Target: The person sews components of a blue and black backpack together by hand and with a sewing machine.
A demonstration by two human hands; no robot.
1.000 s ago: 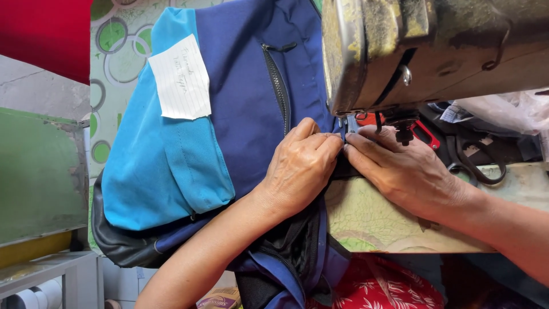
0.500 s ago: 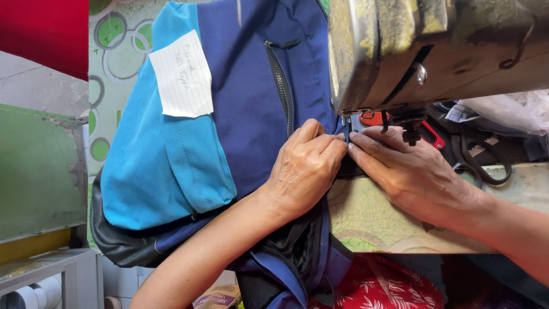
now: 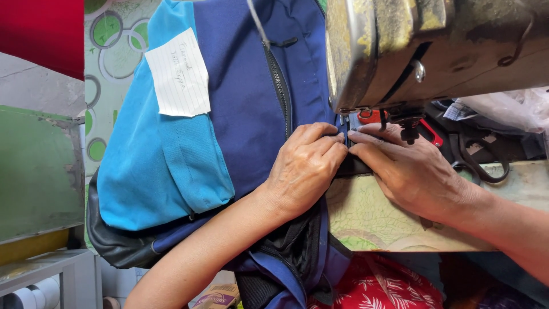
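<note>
While the bag [image 3: 229,131] sits draped over the worktop [image 3: 372,212] edge, both hands are pinching its navy fabric right at the presser foot [image 3: 409,130] of the sewing machine [image 3: 434,51].

Left hand [image 3: 303,169]: fingers curled, tips pressing fabric flat just left of the foot, next to the zip [image 3: 280,86]. Right hand [image 3: 412,171]: fingers nearly flat, tips meeting the left's, holding the seam down from the other side. Neither is wrapped round anything, just pressing/pinching cloth.

Needle itself hidden behind the machine head, can't tell if it's up or down.

Tips for the step, imo:
- keep fingertips beside the foot, not in front of it; they're v. close now
- hold fabric taut btwn both hands so layers don't creep
- most of the bag hangs off the left side w/ light-blue pocket [image 3: 160,171] and paper tag [image 3: 178,71]; that weight will likely drag the seam, so support w/ left forearm
- keep zip teeth clear of the stitch line
- scissors [image 3: 480,160] lie behind right hand, near enough, leave there
</note>
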